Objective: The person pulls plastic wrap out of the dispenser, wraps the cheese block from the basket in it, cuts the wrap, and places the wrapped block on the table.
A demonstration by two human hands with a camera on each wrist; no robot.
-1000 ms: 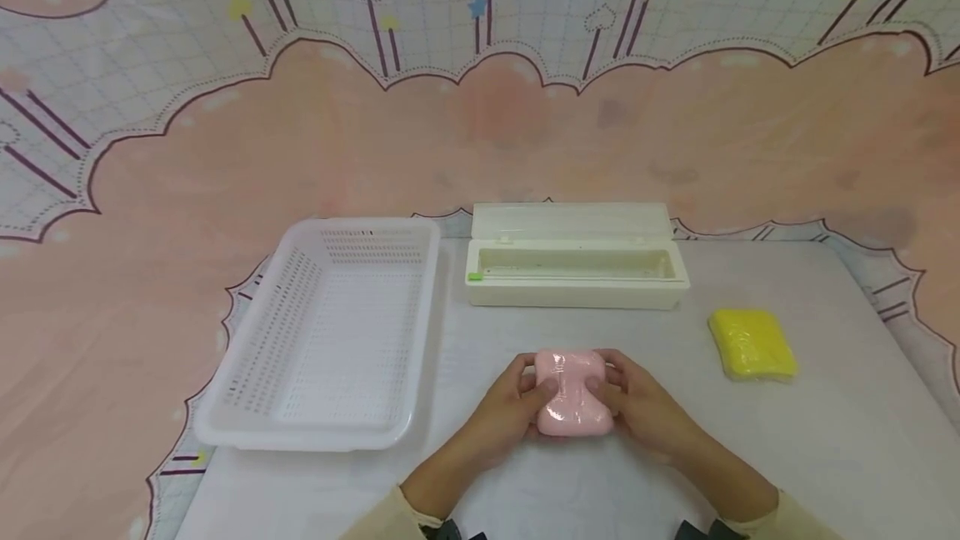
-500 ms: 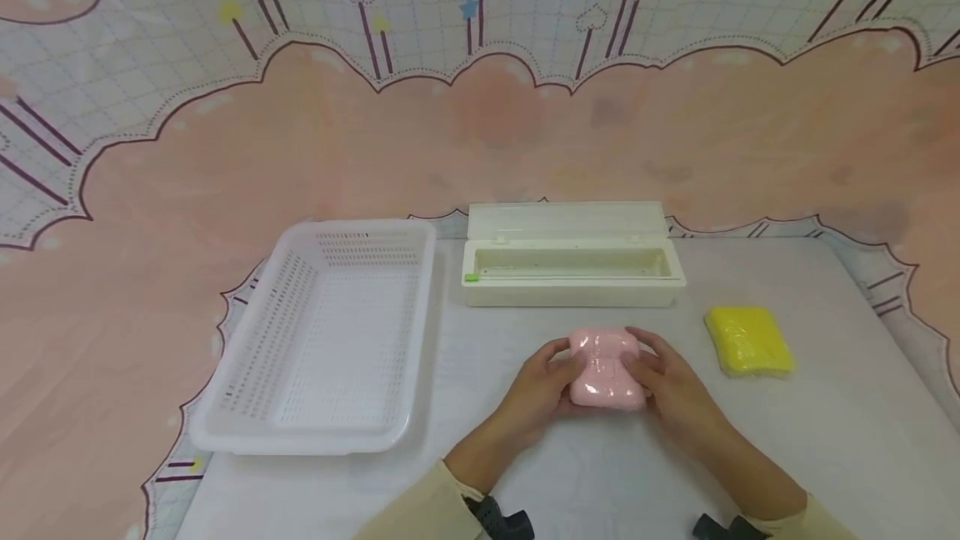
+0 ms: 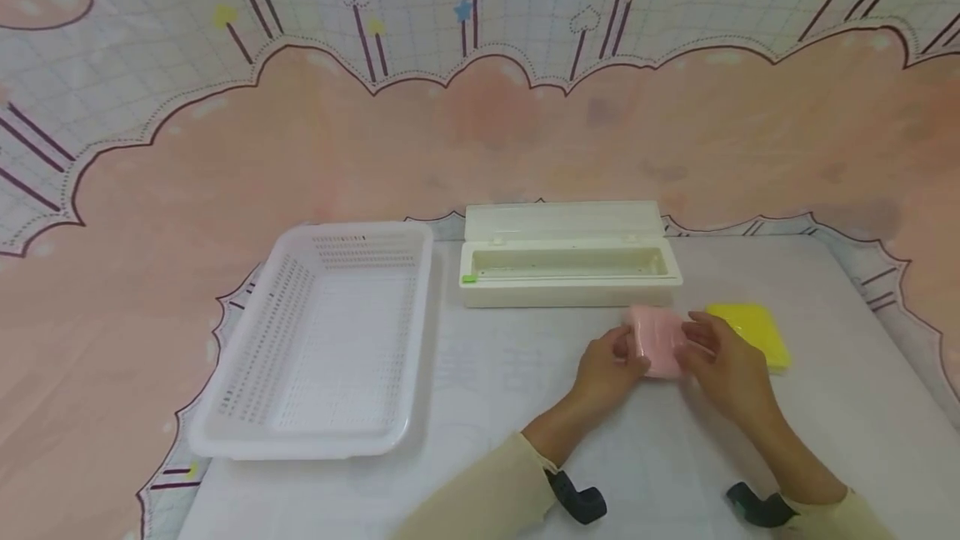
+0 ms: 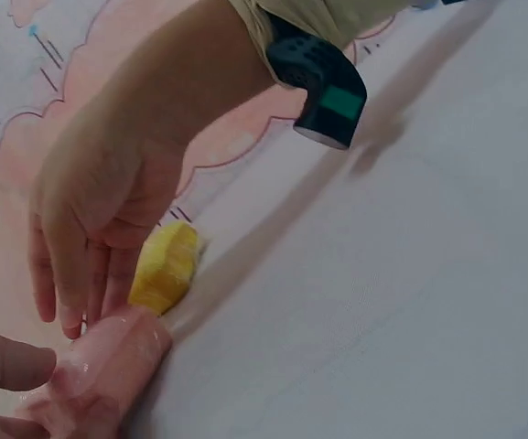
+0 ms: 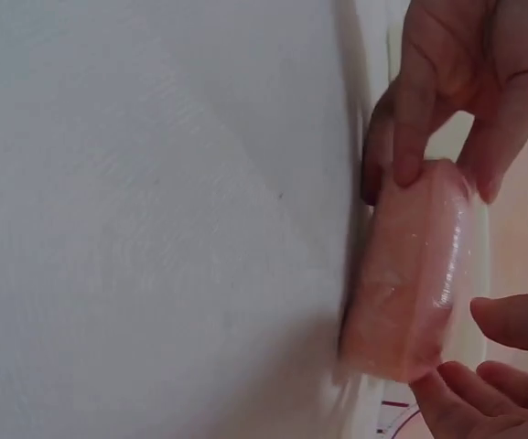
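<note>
A pink block wrapped in clear plastic (image 3: pixel 657 342) is at the tabletop, in front of the white box's right end. My left hand (image 3: pixel 606 367) pinches its left end, the thumb on the near side. By the block's right side, my right hand (image 3: pixel 727 369) has its fingers loosely extended. In the right wrist view, the right thumb (image 5: pixel 517 320) stands apart from the block, while fingertips are near or touching its lower end; contact is hard to judge. A yellow wrapped block (image 3: pixel 759 332) lies just beyond the right hand, partly covered by it.
A white perforated basket (image 3: pixel 420 340) stands on the left of the white-covered table (image 3: pixel 495 398). Behind the hands, a long cream box (image 3: pixel 570 297) has its lid raised and a green tab at its left corner. A printed cloth (image 3: pixel 480 140) hangs behind.
Both hands have carried the pink block rightward and away from me, from the table's front middle to beside the yellow block. My right hand's fingers have loosened from it.
</note>
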